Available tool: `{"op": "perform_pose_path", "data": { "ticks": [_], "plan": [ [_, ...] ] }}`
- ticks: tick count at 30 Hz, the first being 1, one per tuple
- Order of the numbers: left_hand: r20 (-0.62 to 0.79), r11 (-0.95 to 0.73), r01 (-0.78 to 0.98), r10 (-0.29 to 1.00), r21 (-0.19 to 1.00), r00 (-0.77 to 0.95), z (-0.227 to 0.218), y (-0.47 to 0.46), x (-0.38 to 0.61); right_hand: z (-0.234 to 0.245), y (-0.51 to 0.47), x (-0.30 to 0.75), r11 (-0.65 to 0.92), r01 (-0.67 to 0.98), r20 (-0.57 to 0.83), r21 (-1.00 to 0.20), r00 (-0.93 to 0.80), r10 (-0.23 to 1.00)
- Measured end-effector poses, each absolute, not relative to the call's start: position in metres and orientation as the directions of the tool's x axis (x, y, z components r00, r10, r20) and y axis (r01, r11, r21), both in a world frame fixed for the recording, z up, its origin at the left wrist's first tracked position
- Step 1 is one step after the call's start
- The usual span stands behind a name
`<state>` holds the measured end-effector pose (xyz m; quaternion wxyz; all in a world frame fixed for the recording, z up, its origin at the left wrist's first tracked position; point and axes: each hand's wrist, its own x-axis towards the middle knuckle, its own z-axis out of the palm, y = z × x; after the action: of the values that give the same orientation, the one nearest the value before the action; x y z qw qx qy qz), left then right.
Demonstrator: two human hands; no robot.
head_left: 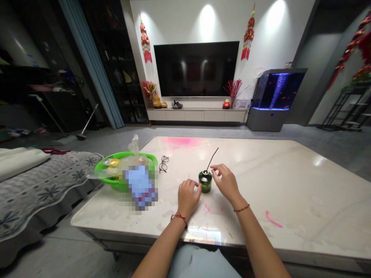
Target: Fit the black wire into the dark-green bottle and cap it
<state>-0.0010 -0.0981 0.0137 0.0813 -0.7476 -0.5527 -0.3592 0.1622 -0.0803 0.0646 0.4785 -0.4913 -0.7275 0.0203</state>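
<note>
A small dark green glass bottle [205, 181] stands upright on the white marble table [261, 185]. One thin black stick [212, 158] rises out of its neck and leans to the right. My left hand [188, 197] rests on the table with its fingers curled against the bottle's left side. My right hand [226, 181] hovers just right of the bottle's top, thumb and forefinger pinched near the base of the stick. Whether they touch the stick I cannot tell. Both wrists wear a red string.
A green bowl [108, 164] with bagged items sits at the table's left, a blurred-out package [140, 187] in front of it. Glasses [163, 163] lie beside the bowl. Pink stains [272, 221] mark the tabletop. A bed [34, 181] adjoins on the left.
</note>
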Motion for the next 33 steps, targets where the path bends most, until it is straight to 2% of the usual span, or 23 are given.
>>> {"op": "perform_pose_path", "data": {
  "ticks": [6, 12, 16, 18, 20, 24, 28, 33],
  "plan": [
    [0.63, -0.374, 0.885, 0.766, 0.278, 0.127, 0.013, -0.098, -0.001, 0.059, -0.085, 0.181, 0.431, 0.764, 0.668, -0.48, 0.001, 0.744],
    [0.636, -0.379, 0.883, 0.761, 0.277, 0.127, 0.012, -0.097, -0.002, 0.033, -0.084, 0.208, 0.139, 0.922, 0.617, -0.361, 0.124, 0.777],
    [0.635, -0.371, 0.887, 0.763, 0.274, 0.123, 0.012, -0.098, -0.001, 0.016, -0.086, 0.213, 0.025, 0.935, 0.545, -0.355, 0.185, 0.818],
    [0.639, -0.373, 0.887, 0.759, 0.271, 0.124, 0.012, -0.097, -0.001, 0.012, -0.087, 0.208, 0.064, 0.924, 0.559, -0.378, 0.173, 0.811],
    [0.637, -0.372, 0.885, 0.762, 0.28, 0.119, 0.01, -0.096, 0.0, 0.01, -0.088, 0.2, 0.184, 0.891, 0.597, -0.415, 0.114, 0.794],
    [0.617, -0.364, 0.875, 0.781, 0.319, 0.1, 0.005, -0.093, -0.001, 0.006, -0.09, 0.174, 0.454, 0.681, 0.587, -0.575, -0.043, 0.808],
    [0.622, -0.37, 0.868, 0.777, 0.332, 0.093, 0.002, -0.09, -0.002, 0.0, -0.089, 0.153, 0.447, 0.484, 0.52, -0.752, 0.019, 0.854],
    [0.618, -0.371, 0.868, 0.78, 0.331, 0.098, 0.001, -0.09, -0.002, -0.007, -0.085, 0.146, 0.41, 0.432, 0.495, -0.803, 0.099, 0.863]
  ]
}}
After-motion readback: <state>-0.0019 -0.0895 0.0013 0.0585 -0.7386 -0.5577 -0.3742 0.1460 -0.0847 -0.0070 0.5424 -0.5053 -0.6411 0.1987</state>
